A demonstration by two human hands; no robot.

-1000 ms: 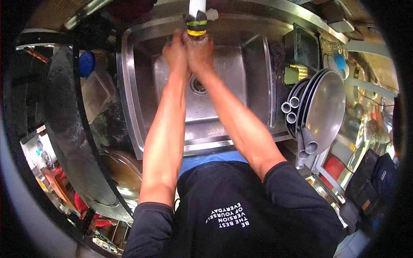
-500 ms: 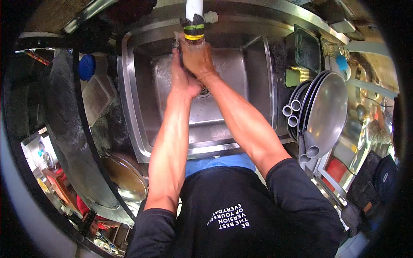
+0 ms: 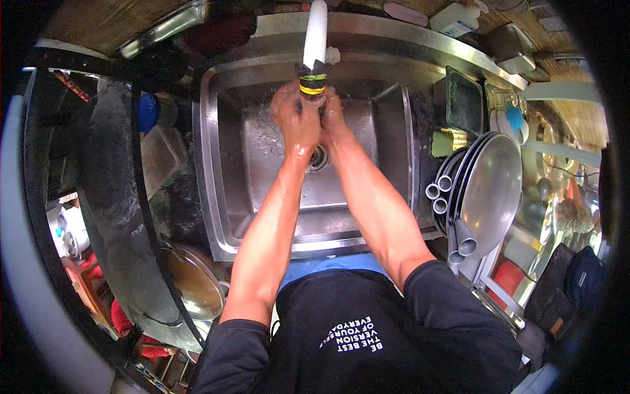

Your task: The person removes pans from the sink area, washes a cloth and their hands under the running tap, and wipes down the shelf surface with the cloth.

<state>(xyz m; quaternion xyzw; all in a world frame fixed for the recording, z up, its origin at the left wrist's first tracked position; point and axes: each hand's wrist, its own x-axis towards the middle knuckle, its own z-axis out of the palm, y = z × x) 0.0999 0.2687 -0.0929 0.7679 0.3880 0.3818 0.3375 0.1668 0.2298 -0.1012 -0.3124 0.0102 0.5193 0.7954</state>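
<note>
Both my hands are wet and close together under the tap [image 3: 315, 39], a white spout with black, green and yellow tape round its end. The back of my left hand [image 3: 295, 121] faces up, its fingers loosely bent and a little blurred, holding no object that I can see. Just right of it, my right hand [image 3: 333, 115] is partly covered by the spout, and its fingers are mostly hidden. Below them lies the steel sink [image 3: 328, 220], with its round drain [image 3: 318, 157] beside my wrists.
Several pans [image 3: 492, 197] stand stacked on edge right of the sink, near a green sponge [image 3: 442, 144] and a dark rectangular container [image 3: 463, 102]. On the left are a clear plastic container [image 3: 161, 157], a blue round item [image 3: 148, 113] and a large metal lid or pan [image 3: 193, 282].
My hands have shifted against each other: the left now shows its back, while the right has turned and slid partly behind the spout. The whole view has moved slightly.
</note>
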